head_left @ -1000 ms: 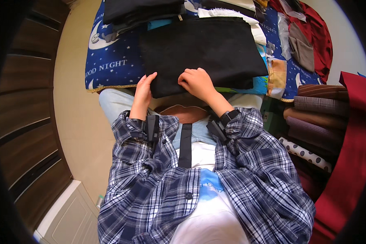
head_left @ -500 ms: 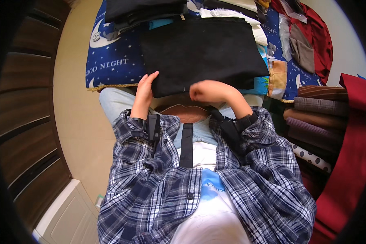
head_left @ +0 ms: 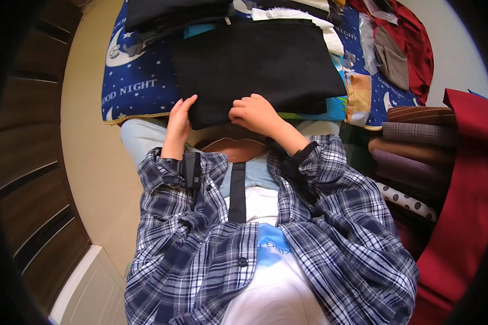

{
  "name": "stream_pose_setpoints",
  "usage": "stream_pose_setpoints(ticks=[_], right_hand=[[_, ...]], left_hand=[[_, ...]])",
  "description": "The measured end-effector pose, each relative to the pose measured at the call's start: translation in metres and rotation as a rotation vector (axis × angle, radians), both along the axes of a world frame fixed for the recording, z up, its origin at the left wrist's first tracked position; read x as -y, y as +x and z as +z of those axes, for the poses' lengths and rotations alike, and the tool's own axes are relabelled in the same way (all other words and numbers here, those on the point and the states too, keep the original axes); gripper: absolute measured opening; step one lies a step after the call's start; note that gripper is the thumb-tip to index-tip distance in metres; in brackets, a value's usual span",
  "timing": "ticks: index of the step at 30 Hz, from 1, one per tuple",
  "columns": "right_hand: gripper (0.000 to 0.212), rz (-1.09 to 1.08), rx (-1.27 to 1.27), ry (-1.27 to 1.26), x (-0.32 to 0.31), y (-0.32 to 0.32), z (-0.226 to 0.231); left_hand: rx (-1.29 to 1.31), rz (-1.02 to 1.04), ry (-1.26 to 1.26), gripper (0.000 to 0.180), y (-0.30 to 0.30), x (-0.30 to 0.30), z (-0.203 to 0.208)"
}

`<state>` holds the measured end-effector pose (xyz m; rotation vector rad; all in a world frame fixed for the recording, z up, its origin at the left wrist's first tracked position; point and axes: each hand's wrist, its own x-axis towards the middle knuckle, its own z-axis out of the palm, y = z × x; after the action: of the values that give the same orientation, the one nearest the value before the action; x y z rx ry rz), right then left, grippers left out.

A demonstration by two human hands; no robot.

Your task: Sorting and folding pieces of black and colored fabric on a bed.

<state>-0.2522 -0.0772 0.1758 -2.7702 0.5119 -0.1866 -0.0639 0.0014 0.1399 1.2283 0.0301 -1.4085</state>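
Note:
A large folded black cloth point(head_left: 257, 67) lies flat in front of me, its near edge over my lap. At its near left corner, my left hand point(head_left: 179, 118) grips the edge, thumb on top and the other fingers mostly hidden underneath. My right hand point(head_left: 255, 115) is closed at the middle of the near edge, its curled fingers pinching the cloth there. Under and behind the black cloth are pieces of white fabric point(head_left: 333, 40) and a bright blue patterned piece point(head_left: 333, 108).
A dark blue blanket point(head_left: 141, 100) with moons and stars lies beneath. More folded black cloth point(head_left: 173, 13) is stacked at the far left. Red fabric point(head_left: 417, 49) and a grey-brown piece point(head_left: 391, 57) lie far right. Folded fabrics point(head_left: 417, 135) are piled at right beside a long red cloth point(head_left: 461, 200).
My right hand has moved a little left along the near edge and now bears on the cloth. The left hand keeps its hold. The whole view has shifted slightly.

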Motion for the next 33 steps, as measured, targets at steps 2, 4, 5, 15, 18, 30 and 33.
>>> stream_pose_setpoints(ticks=[2,4,5,15,18,30,33], right_hand=[[0.005,0.0,-0.03,0.048,0.001,0.002,0.0],[0.003,-0.005,-0.061,0.07,0.003,0.002,0.0],[0.002,-0.005,-0.09,0.094,0.003,0.002,0.001],[0.017,0.132,-0.903,0.673,0.014,-0.023,0.033],[0.019,-0.103,-0.685,0.677,0.048,-0.035,0.075],[0.027,-0.764,0.083,0.218,0.142,-0.115,0.018],[0.022,-0.779,0.057,0.25,0.141,-0.11,0.015]], left_hand=[[0.014,-0.007,0.005,0.025,0.0,0.0,0.003],[0.016,-0.003,-0.011,0.024,-0.002,0.001,0.004],[0.02,0.007,-0.024,0.023,-0.002,0.0,0.003],[0.005,-0.022,-0.083,0.024,-0.002,0.003,-0.005],[0.004,-0.009,-0.044,0.025,0.002,-0.002,-0.003],[-0.004,-0.006,-0.061,0.032,0.002,0.001,-0.009],[0.041,-0.016,-0.053,0.035,0.003,-0.001,-0.004]])
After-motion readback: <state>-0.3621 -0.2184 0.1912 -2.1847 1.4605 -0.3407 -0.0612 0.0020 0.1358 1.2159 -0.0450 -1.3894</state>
